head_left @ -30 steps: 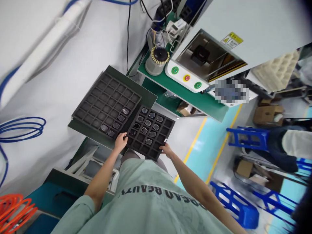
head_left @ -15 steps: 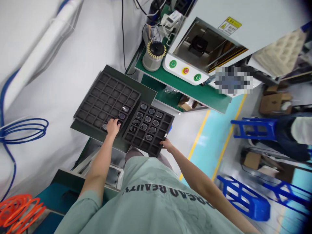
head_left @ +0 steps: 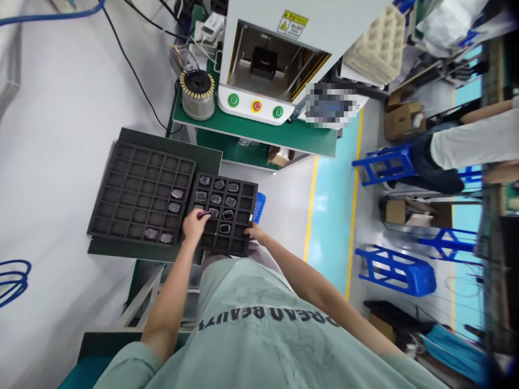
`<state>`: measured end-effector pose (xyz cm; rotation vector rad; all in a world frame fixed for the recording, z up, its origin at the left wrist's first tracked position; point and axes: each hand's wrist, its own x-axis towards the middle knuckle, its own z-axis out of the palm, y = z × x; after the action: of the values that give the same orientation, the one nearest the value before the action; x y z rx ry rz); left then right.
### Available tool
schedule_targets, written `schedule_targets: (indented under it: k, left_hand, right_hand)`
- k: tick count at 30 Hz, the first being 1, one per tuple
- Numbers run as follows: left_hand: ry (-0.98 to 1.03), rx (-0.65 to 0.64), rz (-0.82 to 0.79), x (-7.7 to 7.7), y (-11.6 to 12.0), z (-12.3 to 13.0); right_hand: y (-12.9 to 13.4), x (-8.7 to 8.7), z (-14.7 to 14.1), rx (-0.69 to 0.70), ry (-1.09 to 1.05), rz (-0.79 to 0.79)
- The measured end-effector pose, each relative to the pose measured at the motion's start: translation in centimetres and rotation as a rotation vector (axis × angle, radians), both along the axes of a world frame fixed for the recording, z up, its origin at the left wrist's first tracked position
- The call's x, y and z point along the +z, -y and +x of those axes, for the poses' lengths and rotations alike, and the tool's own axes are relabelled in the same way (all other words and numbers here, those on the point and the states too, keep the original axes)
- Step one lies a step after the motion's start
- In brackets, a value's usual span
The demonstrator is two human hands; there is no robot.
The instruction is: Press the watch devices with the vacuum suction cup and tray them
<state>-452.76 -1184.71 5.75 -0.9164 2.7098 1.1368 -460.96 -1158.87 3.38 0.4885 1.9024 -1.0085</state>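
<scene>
My left hand (head_left: 193, 227) is closed in a pinch on a small dark part (head_left: 204, 214), over the left side of the smaller black tray (head_left: 237, 249). Several clear-edged rectangular pieces lie in that tray's compartments, among them one piece (head_left: 225, 229) near the front. With my right hand (head_left: 256, 232) I grip the smaller tray's right edge; the fingers under it are hidden. The larger black tray (head_left: 141, 202) rests on a dark green surface (head_left: 170, 147) to the left. Several pieces sit in its right and front compartments, such as one (head_left: 151, 233).
Beyond the trays stands a white machine (head_left: 243, 97) with green and red buttons on a green bench (head_left: 312, 141). A round grey holder (head_left: 198, 102) is beside it. Blue stools (head_left: 419, 278) and a seated person (head_left: 454, 146) are at the right.
My left hand has moved from the larger tray to over the smaller one, now with a dark part in its fingers. The view has turned, showing more of the right side.
</scene>
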Motion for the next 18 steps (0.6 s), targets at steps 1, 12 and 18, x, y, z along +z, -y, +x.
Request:
schedule_targets:
  k: [1,12,18]
  left_hand:
    - [-0.03,-0.079,0.053,-0.1,-2.4,-1.7]
    - [-0.164,-0.32,0.112,-0.6,-10.7,-16.1]
    - [-0.152,-0.372,0.079,-0.5,-11.7,-18.3]
  right_hand:
    - [0.1,0.1,0.0,0.0,0.001,-0.007]
    - [0.6,0.6,0.1,0.01,-0.035,-0.035]
    - [-0.2,0.0,0.3,0.034,-0.048,-0.045]
